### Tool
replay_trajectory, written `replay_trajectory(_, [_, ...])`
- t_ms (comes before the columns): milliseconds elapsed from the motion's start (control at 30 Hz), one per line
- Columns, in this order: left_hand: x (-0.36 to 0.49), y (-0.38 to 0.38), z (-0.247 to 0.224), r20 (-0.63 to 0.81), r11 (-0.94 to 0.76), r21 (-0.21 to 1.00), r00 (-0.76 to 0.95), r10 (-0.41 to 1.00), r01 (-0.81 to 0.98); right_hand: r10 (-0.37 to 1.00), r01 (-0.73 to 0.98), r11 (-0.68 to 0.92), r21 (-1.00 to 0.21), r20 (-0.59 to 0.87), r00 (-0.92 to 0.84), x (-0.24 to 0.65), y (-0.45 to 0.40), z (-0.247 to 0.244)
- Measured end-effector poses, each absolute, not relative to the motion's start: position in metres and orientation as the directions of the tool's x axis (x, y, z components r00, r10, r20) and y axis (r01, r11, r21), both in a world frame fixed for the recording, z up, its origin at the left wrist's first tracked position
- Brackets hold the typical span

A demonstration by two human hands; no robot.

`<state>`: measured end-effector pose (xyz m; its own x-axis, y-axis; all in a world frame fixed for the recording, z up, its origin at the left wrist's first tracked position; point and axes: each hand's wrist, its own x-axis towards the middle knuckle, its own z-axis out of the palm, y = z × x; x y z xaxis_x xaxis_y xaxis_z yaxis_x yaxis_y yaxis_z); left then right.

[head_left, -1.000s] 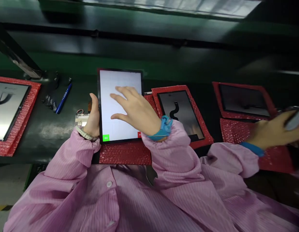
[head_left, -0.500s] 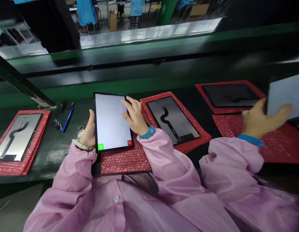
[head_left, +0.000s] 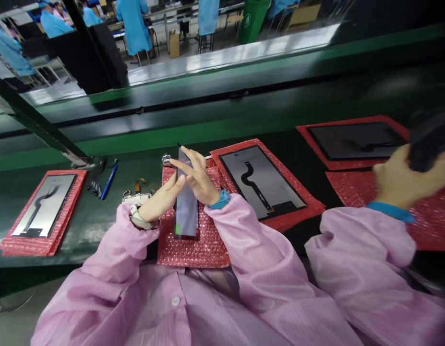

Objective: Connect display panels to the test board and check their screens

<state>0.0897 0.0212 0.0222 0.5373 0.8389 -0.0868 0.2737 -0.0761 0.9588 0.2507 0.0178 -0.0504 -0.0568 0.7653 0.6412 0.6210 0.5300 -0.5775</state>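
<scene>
A display panel (head_left: 186, 211) stands steeply tilted over a red bubble-wrap sheet (head_left: 213, 247), seen almost from the side. Its face looks dim, with a green patch at the lower left corner. My left hand (head_left: 162, 199) is closed at the panel's left side, the thumb near its upper part. On the upper part, from the right, my right hand (head_left: 202, 180) grips it, index finger stretched to the left past the edge. Just left of my wrist lies a small metal-cased board (head_left: 127, 197) with an orange flex strip (head_left: 138, 184).
Other display panels with black flex cables lie on red wrap: one left (head_left: 42, 206), one right (head_left: 265, 182), one farther right (head_left: 355, 139). A blue pen (head_left: 109, 181) is beside small black parts. At right, a co-worker's hand (head_left: 405, 180) holds a dark panel (head_left: 433, 137).
The panel in my hands has turned from facing me to nearly edge-on, and its bright white face now looks dim. My left hand has moved right. The co-worker's panel has tilted too.
</scene>
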Motion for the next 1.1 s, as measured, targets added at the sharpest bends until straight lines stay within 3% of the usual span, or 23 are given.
replay_trajectory(100, [0.095,0.004,0.027,-0.043,-0.186,0.940,0.639,0.768,0.286,0.706,0.637,0.526,-0.564,0.707,0.043,0.258,0.016,-0.048])
replay_trajectory(233, [0.068,-0.031,0.018,0.234,-0.428,0.873,0.568,0.789,0.235,0.652,0.659,0.516,-0.547,0.750,0.112,0.267,0.013,-0.045])
replay_trajectory(333, [0.029,-0.049,-0.007,0.478,-0.602,0.667,0.368,0.797,0.439,0.637,0.659,0.537,-0.526,0.765,0.092,0.267,0.013,-0.045])
replay_trajectory(400, [0.004,-0.055,-0.028,0.539,-0.583,0.476,0.305,0.785,0.659,0.644,0.653,0.541,-0.530,0.761,0.084,0.266,0.012,-0.045])
replay_trajectory(500, [-0.020,-0.058,-0.056,0.444,-0.482,0.291,0.330,0.833,0.826,0.683,0.659,0.498,-0.564,0.723,0.103,0.266,0.009,-0.042])
replay_trajectory(700, [-0.023,-0.063,-0.082,0.333,-0.448,0.167,0.377,0.864,0.879,0.699,0.668,0.456,-0.588,0.701,0.140,0.270,0.002,-0.035])
replay_trajectory(1100, [-0.022,-0.068,-0.091,0.395,-0.450,0.071,0.389,0.832,0.890,0.661,0.687,0.492,-0.534,0.743,0.105,0.274,0.001,-0.042])
